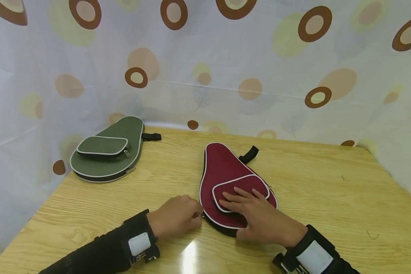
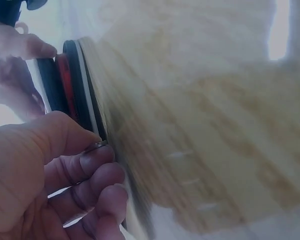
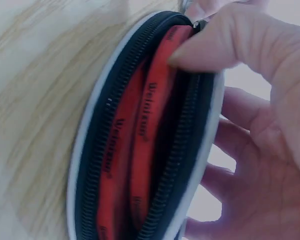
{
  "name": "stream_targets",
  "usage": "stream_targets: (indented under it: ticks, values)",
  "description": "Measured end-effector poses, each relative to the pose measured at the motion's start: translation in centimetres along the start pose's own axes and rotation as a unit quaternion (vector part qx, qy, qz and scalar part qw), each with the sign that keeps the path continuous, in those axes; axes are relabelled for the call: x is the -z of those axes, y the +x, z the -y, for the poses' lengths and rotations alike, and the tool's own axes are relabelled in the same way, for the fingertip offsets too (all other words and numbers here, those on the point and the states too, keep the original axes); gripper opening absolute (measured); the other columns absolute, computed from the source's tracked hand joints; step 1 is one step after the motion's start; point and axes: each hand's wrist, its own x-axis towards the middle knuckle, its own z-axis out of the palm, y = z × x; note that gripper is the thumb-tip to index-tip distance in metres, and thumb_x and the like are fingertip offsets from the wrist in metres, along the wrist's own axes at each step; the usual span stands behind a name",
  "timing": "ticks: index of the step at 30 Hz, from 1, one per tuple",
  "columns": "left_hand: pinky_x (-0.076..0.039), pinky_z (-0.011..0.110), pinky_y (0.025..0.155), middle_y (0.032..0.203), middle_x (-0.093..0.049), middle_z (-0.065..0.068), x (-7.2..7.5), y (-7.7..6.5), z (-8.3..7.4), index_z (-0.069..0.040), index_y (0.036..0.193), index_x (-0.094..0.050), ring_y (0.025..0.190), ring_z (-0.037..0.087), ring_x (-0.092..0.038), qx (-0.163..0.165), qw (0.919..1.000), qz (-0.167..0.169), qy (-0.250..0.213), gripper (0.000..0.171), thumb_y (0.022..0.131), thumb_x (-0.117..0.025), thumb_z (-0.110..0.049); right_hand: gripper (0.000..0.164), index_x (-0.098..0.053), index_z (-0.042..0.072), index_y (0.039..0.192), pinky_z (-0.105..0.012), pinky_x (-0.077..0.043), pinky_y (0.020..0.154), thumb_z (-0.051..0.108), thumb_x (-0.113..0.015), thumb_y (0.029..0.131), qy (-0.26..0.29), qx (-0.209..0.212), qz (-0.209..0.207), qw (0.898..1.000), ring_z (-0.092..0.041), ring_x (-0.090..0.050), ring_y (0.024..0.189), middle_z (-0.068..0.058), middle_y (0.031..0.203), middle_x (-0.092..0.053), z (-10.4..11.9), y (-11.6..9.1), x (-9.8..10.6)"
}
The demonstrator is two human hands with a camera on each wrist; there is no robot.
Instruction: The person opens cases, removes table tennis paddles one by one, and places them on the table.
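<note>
A dark red table tennis bat case [image 1: 220, 161] with white piping lies on the table, its rounded end towards me. My left hand [image 1: 178, 217] is at the case's left edge; in the left wrist view its thumb and forefinger pinch the small metal zipper pull [image 2: 96, 145]. My right hand [image 1: 260, 215] rests with fingers spread over the case's front pocket [image 1: 241, 186]. In the right wrist view the zip gapes, and two red-edged bats [image 3: 145, 125] with black lettering show inside. There the right thumb [image 3: 205, 55] presses at the bat's edge in the opening.
A green bat case [image 1: 123, 133] with its own zipped pocket lies at the back left of the wooden table [image 1: 328, 190]. A black strap [image 1: 249, 155] sticks out from the red case's right side. A patterned cloth [image 1: 209, 49] hangs behind the table.
</note>
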Motion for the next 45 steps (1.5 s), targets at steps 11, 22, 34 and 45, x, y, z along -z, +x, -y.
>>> stream_targets:
  ticks: [11,22,34,45]
  values:
    - [-0.026,0.019,0.047,0.056,-0.035,-0.013,0.2,0.3,1.2,-0.018,0.059,-0.045,0.05,0.0,-0.034,0.035,0.9993,-0.003,-0.013,0.035,0.084,-0.066,-0.005,0.058,-0.058,0.011,0.143,-0.07,-0.027,0.109,0.004,-0.056,0.086,-0.011,0.016,-0.003,1.0,-0.038,-0.042,0.142,-0.007,0.149,-0.053,-0.3,-0.5,-0.1]
    - [-0.025,0.019,0.047,0.057,-0.034,-0.013,0.2,0.9,1.4,-0.019,0.059,-0.044,0.052,0.0,-0.033,0.026,0.9995,-0.016,0.006,0.036,0.085,-0.066,-0.007,0.06,-0.059,0.014,0.143,-0.067,-0.033,0.104,-0.006,-0.059,0.086,-0.042,0.096,-0.072,0.992,-0.034,-0.049,0.137,-0.004,0.146,-0.057,-2.9,-1.8,-1.0]
    - [-0.029,0.018,0.049,0.059,-0.039,-0.012,-0.5,1.1,1.2,-0.016,0.06,-0.047,0.055,0.001,-0.035,-0.004,0.9994,-0.018,0.028,0.032,0.084,-0.064,-0.006,0.069,-0.054,0.017,0.147,-0.07,-0.027,0.108,0.001,-0.065,0.08,-0.04,0.034,-0.04,0.998,-0.039,-0.041,0.142,-0.007,0.153,-0.048,-2.0,-2.3,-0.9]
    - [-0.03,0.02,0.046,0.055,-0.04,-0.01,-0.9,1.1,-0.7,-0.015,0.06,-0.052,0.051,0.003,-0.036,0.026,0.9987,0.001,0.044,0.029,0.083,-0.068,-0.008,0.096,-0.033,0.001,0.156,-0.076,-0.025,0.105,0.051,-0.076,0.086,-0.067,-0.057,-0.079,0.993,-0.057,-0.023,0.143,-0.027,0.161,-0.024,3.1,0.8,-3.8]
